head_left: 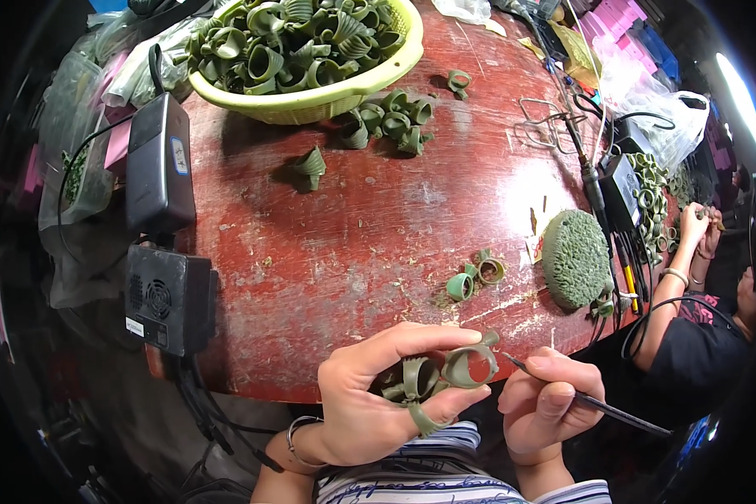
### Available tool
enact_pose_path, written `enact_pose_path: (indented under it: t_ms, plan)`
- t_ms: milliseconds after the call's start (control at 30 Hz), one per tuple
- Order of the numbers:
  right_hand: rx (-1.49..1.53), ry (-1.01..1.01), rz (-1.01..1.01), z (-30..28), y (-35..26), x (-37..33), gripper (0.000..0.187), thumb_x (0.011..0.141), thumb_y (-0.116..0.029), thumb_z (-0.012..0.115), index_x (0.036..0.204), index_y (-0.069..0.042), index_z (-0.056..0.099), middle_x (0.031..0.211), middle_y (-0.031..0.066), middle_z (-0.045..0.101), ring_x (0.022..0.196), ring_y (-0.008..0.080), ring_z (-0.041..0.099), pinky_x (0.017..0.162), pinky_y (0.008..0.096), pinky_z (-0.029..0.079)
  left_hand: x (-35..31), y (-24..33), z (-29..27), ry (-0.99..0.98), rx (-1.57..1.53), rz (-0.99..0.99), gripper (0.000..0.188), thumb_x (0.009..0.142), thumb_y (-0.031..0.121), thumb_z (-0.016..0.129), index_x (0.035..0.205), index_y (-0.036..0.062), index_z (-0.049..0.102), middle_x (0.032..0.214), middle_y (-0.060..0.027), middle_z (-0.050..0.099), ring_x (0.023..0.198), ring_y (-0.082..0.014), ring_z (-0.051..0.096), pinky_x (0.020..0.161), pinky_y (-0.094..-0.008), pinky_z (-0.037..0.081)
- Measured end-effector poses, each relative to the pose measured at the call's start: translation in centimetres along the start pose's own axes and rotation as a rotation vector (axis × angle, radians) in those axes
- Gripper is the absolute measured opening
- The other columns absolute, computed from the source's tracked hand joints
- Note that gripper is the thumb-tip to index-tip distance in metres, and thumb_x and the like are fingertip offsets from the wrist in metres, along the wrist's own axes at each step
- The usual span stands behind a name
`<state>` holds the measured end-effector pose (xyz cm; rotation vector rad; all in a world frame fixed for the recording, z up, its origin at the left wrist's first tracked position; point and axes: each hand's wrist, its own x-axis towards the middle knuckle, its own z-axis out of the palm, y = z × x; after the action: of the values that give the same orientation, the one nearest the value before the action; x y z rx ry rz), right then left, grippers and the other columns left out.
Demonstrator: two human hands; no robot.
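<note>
My left hand is closed around several olive-green rings. Its thumb and index finger pinch one wide ring by the band, while other rings sit against the fingers and palm. In my right hand is a thin dark pointed tool, gripped like a pen, its tip beside the pinched ring. I cannot tell whether the tip touches it. Beyond my hands, two small green cup-shaped pieces rest on the red table among crumbs. A round, rough-topped green block lies to their right.
A yellow-green basket heaped with similar rings stands at the back, loose rings before it. Two black devices with cables flank the left edge. Wire stands, cords and plastic bags line the right. Another person's hands work far right.
</note>
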<state>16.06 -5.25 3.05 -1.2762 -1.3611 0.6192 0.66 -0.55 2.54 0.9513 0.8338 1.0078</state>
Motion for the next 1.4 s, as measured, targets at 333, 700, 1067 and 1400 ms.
enact_pose_path:
  t_ms: [333, 700, 1067, 1400]
  plan:
    - [0.108, -0.223, -0.081, 0.8, -1.0, 2.8, 0.023, 0.082, -0.025, 0.060, 0.084, -0.003, 0.060, 0.048, 0.0026, 0.054, 0.039, 0.0116, 0.050, 0.038, 0.0224, 0.036, 0.3, 0.3, -0.5, -0.021, 0.257, 0.212, 0.031, 0.063, 0.008, 0.077, 0.091, 0.0006, 0.066, 0.076, -0.0093, 0.064, 0.067, -0.0112, 0.060, 0.057, -0.0209, 0.046]
    - [-0.015, -0.249, -0.103, 0.7, -1.1, 3.0, 0.021, 0.074, -0.007, 0.067, 0.095, -0.002, 0.065, 0.054, 0.0053, 0.055, 0.040, 0.0134, 0.045, 0.039, 0.0262, 0.034, 0.6, 0.1, -1.2, -0.012, 0.264, 0.195, 0.031, 0.063, 0.007, 0.077, 0.091, 0.0012, 0.067, 0.076, -0.0090, 0.064, 0.067, -0.0103, 0.059, 0.057, -0.0212, 0.047]
    - [-0.372, -0.520, -0.402, 6.5, 0.6, 12.0, 0.038, 0.069, 0.006, 0.058, 0.105, -0.006, 0.059, 0.069, 0.0099, 0.048, 0.055, 0.0249, 0.052, 0.048, 0.0316, 0.042, 0.7, 0.4, -3.1, 0.368, 0.738, 0.430, 0.031, 0.066, -0.007, 0.067, 0.095, 0.0007, 0.061, 0.091, -0.0092, 0.054, 0.070, -0.0091, 0.056, 0.061, -0.0236, 0.048]
    - [-0.543, -0.589, -0.524, 10.7, 3.8, 13.6, 0.022, 0.074, -0.001, 0.056, 0.095, -0.004, 0.056, 0.081, 0.0153, 0.048, 0.067, 0.0326, 0.056, 0.056, 0.0394, 0.044, 0.2, 0.8, -6.4, 0.096, -0.634, 0.104, 0.039, 0.079, 0.004, 0.063, 0.113, -0.0021, 0.046, 0.112, -0.0194, 0.053, 0.084, -0.0215, 0.062, 0.055, -0.0224, 0.053]
